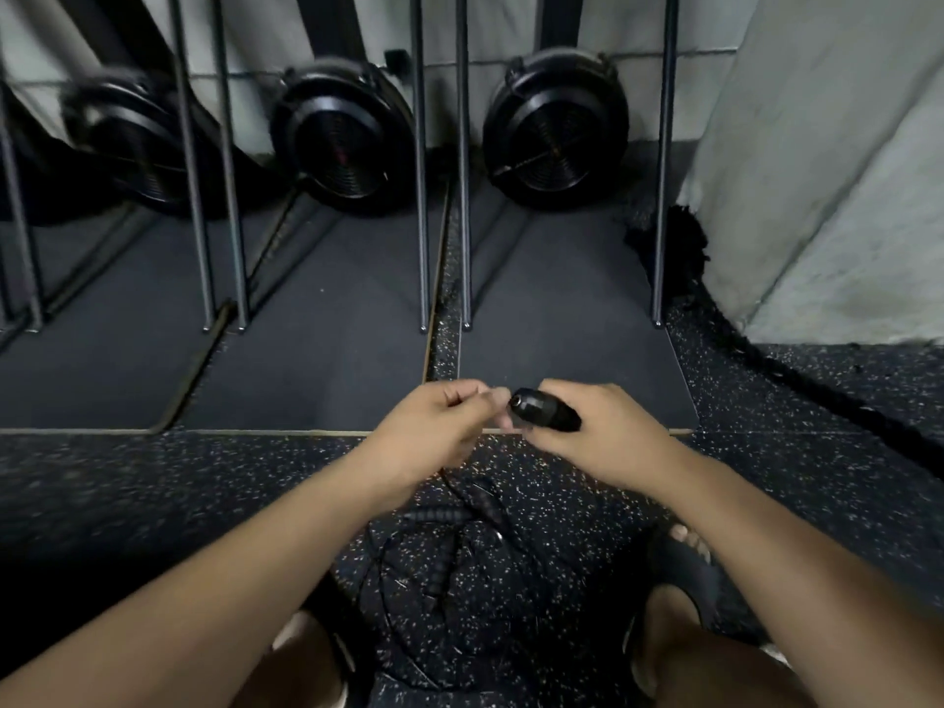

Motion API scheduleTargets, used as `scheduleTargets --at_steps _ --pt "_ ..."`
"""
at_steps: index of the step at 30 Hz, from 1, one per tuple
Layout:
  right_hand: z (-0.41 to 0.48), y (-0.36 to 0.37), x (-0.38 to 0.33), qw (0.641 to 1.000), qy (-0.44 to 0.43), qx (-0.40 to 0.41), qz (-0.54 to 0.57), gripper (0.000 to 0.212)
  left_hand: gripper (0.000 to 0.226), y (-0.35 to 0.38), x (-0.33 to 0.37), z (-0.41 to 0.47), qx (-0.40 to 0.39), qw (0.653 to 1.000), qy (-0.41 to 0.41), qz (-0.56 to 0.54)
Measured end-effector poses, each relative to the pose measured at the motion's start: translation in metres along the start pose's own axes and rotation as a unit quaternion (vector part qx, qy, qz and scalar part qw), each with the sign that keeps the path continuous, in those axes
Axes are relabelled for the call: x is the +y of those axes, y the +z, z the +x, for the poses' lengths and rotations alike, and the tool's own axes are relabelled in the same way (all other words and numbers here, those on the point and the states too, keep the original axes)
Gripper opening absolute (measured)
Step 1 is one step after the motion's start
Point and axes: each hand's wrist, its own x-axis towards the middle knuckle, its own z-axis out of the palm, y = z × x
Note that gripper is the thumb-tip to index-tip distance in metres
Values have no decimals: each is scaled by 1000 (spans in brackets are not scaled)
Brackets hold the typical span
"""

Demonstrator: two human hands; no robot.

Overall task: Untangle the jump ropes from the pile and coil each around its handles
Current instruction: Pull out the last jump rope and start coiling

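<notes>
My right hand (603, 431) grips a black jump rope handle (544, 413) with its open end pointing left. My left hand (434, 426) is curled and pinches a thin black cord (449, 480) right beside that end; the cord drops from under the hand to the floor. Below my hands a pile of black jump ropes (459, 549) lies tangled on the speckled floor, with several ribbed handles and thin loops showing. Dark rope on dark floor hides how the loops cross.
Three black fan-wheel machines (554, 130) stand on dark mats (316, 360) behind upright metal bars (421, 196). A grey wall (827, 196) closes the right side. My sandalled right foot (684, 554) and both knees flank the pile.
</notes>
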Motion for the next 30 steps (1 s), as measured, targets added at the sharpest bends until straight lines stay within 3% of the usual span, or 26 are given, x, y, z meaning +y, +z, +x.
scheduleTargets --at_steps 7,10,13,17,19,21,25,30 --pt "-46 -72 -91 998 19 23 59 30 52 9 39 -72 55 996 67 -36" --pt "-62 -91 -109 987 29 79 133 24 44 19 34 -86 69 995 61 25" --pt "-69 -102 -114 941 48 166 290 24 33 28 22 -91 62 992 28 105" --pt "-66 -94 -108 846 122 232 464 19 29 23 -5 -93 32 971 -14 237" --pt "-64 -79 -101 806 159 214 529 22 28 16 -12 -91 26 955 -34 294" --pt "-62 -58 -93 789 192 178 557 21 28 11 -6 -87 32 956 -33 291" --pt "-61 -17 -92 852 219 52 472 18 29 1 28 -85 78 973 37 215" --pt "-64 11 -104 860 178 -106 466 26 31 -14 47 -72 136 988 67 -23"
